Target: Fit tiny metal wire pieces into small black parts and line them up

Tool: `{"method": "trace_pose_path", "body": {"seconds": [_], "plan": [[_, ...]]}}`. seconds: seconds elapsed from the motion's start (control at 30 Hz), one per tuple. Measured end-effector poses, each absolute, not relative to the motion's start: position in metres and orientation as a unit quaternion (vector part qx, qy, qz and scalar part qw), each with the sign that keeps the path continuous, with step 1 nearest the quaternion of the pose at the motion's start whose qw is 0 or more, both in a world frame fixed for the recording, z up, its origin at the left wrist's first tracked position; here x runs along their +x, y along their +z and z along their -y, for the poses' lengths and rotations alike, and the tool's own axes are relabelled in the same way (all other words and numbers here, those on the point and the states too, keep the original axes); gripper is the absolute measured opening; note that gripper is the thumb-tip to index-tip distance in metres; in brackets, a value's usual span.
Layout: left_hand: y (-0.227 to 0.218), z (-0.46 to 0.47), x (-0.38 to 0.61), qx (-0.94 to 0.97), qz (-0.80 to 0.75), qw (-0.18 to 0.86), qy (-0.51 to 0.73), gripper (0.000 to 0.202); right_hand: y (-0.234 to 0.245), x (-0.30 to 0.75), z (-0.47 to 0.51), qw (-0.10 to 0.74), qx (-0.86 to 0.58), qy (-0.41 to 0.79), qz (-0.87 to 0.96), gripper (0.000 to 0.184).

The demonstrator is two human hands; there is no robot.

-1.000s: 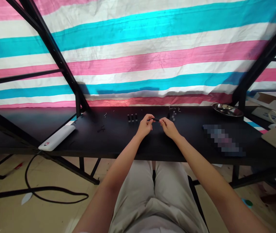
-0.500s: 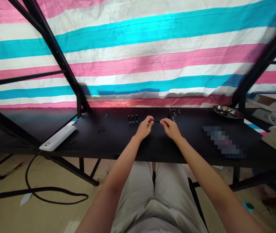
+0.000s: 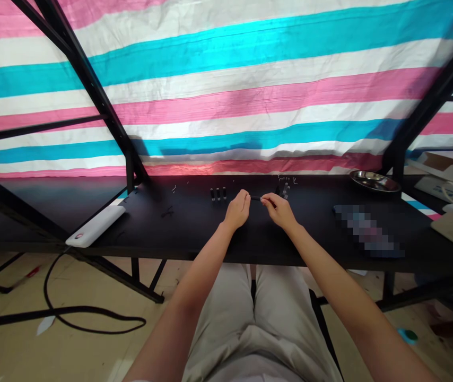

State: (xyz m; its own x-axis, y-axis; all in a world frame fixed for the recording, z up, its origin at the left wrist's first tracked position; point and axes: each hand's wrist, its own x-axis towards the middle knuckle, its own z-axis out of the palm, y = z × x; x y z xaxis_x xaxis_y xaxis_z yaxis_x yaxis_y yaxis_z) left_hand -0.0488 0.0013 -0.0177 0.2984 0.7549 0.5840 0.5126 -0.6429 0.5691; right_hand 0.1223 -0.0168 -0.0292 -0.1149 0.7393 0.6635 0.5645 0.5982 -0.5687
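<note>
A small black cylindrical part [image 3: 255, 198] is held between my two hands just above the black table [image 3: 194, 228]. My left hand [image 3: 237, 208] grips its left end with curled fingers. My right hand [image 3: 277, 209] pinches its right end with the fingertips. Behind my left hand three small black cylinders [image 3: 218, 193] stand upright in a row. Behind my right hand lies a cluster of several small dark and metal parts [image 3: 284, 187].
A white power bank [image 3: 95, 225] lies on the table's left edge, with a black cable [image 3: 91, 313] on the floor below. A metal dish [image 3: 374, 181] sits at the back right. A blurred patch [image 3: 367, 231] covers something right of my hands. Black frame bars rise on both sides.
Both hands stay at the same spot with the part between them. The fingers shifted slightly on the part's ends and the hands closed in a little.
</note>
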Motion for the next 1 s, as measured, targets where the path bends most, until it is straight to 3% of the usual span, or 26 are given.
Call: {"method": "trace_pose_path", "body": {"seconds": [0.47,1.0], "plan": [[-0.0229,-0.004,-0.0479,0.775,-0.387,0.104,0.489,0.028,-0.03,0.1221,0.0171,0.52,-0.411,0.075,0.745,0.021],[-0.0254,-0.0039,-0.0472,0.78,-0.406,0.09,0.468,0.029,-0.0317,0.1247,0.0167,0.492,-0.43,0.065,0.755,0.032]]}}
